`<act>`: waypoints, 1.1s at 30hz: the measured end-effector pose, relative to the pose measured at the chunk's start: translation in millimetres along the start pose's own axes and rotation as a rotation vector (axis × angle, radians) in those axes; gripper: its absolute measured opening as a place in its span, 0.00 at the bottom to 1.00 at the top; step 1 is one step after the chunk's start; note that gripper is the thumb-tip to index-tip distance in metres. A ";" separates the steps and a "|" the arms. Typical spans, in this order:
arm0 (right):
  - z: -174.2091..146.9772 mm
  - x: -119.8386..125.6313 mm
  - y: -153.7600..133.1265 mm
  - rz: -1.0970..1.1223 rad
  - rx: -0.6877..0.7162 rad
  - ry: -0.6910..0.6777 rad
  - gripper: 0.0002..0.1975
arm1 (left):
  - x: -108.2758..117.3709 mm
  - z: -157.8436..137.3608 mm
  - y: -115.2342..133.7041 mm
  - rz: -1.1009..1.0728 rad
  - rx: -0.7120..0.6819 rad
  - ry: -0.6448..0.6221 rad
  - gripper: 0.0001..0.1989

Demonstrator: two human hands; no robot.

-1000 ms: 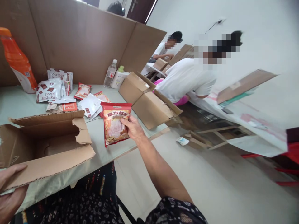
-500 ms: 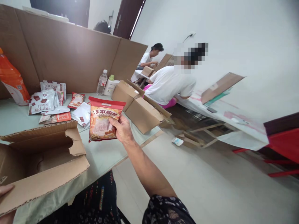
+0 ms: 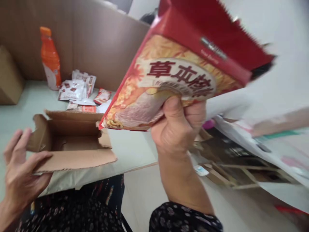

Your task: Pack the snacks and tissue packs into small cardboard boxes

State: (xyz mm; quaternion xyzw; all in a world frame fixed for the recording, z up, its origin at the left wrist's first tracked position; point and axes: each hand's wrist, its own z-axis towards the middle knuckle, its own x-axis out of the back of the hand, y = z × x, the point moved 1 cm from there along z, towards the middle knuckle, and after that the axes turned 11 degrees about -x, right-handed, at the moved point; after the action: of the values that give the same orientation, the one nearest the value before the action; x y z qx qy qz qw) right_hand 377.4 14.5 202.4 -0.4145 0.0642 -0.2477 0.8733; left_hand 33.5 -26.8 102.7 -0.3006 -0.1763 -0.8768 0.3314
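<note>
A red food packet with a printed front is held up close to the camera in my right hand. My thumb presses on its front while the other fingers lie behind it; the packet leans to the right. At the lower left, my left hand grips the near left corner of an open cardboard box, thumb on the front flap. The box stands on the table with its flaps out, and no item shows in the visible part of its inside.
Behind the box lie white sachets and a small red packet. An orange bottle stands before a tall cardboard screen. Another carton is at the far left. Blurred on the right is another table.
My right hand has raised the red packet from above the table toward the camera and tilted it. The view has swung left, bringing my left hand and the whole box into sight.
</note>
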 end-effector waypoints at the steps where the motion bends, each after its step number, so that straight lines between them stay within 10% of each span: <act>1: -4.0 -9.3 -5.2 -0.002 0.021 -0.063 0.17 | 0.8 1.2 2.2 0.017 -0.009 0.000 0.11; 10: -37.9 -96.7 -0.3 -0.694 0.131 -1.140 0.07 | -0.5 7.9 9.6 0.030 0.047 -0.031 0.12; 15: -41.0 -125.4 1.9 -0.801 0.173 -1.413 0.09 | 1.1 10.5 7.3 0.011 0.029 -0.064 0.14; 26: -48.6 -115.1 10.6 -0.487 0.102 -1.474 0.08 | 14.3 56.3 28.1 0.030 -0.443 -0.391 0.28; 33: 14.4 -22.9 27.0 -0.144 -0.064 -0.834 0.11 | 11.4 68.2 21.4 -0.136 -0.364 -0.592 0.26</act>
State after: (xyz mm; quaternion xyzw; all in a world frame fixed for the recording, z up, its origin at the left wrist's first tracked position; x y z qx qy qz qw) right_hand 372.3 50.0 189.3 -0.5096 -0.3161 -0.1171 0.7916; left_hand 69.4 -12.9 164.1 -0.5833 -0.1252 -0.7889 0.1477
